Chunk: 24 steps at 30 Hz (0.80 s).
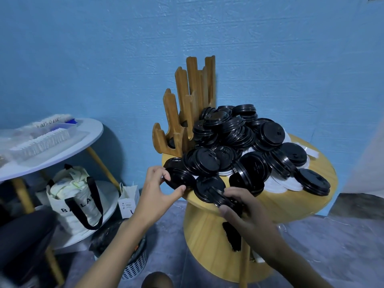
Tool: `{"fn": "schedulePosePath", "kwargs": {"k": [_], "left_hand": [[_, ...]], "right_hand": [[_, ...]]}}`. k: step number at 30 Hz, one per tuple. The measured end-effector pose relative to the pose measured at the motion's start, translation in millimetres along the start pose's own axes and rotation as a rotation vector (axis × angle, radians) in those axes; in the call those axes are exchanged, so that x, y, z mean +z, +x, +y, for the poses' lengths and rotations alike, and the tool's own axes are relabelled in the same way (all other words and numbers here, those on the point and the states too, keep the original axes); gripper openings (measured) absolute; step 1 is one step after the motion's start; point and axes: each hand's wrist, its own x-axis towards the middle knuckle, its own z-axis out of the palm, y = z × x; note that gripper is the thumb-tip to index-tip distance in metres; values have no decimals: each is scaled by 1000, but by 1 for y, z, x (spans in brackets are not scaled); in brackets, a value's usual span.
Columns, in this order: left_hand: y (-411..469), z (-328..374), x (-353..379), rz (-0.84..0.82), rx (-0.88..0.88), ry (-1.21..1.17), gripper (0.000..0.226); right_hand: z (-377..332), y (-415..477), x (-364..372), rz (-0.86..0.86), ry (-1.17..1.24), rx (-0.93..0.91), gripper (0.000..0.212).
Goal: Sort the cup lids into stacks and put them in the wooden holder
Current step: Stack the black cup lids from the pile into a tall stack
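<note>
A big heap of black cup lids (234, 138) covers the round wooden table (291, 206), with a few white lids (280, 183) showing underneath. The wooden holder (182, 104), made of tall upright slats, stands at the table's back left edge with a black lid low inside one slot. My left hand (158, 188) pinches a black lid (180, 177) at the table's near left rim between thumb and fingers. My right hand (241, 206) grips a small stack of black lids (220, 196) at the front edge.
A white round side table (62, 150) with trays of small items stands to the left. Under it sit a white tote bag (72, 196) and a small paper bag (128, 200). A perforated bin (135, 265) is on the floor. The blue wall is right behind the holder.
</note>
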Motion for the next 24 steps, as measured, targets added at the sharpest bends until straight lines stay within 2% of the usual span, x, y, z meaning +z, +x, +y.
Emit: {"fn": "schedulePosePath", "kwargs": {"k": [4, 8, 12, 19, 24], "left_hand": [[-7, 6, -4, 10, 38, 6, 38], [-13, 10, -5, 8, 75, -39, 43], [-17, 10, -6, -13, 64, -126, 43], [-24, 14, -17, -43, -37, -372, 51], [-29, 27, -16, -16, -117, -574, 75]], "right_hand": [[-4, 5, 5, -15, -15, 30, 45], [-8, 11, 12, -47, -27, 67, 31], [-13, 17, 17, -73, 2, 81, 32], [-12, 20, 16, -114, 71, 88, 45], [-16, 23, 15, -146, 1, 60, 57]]}}
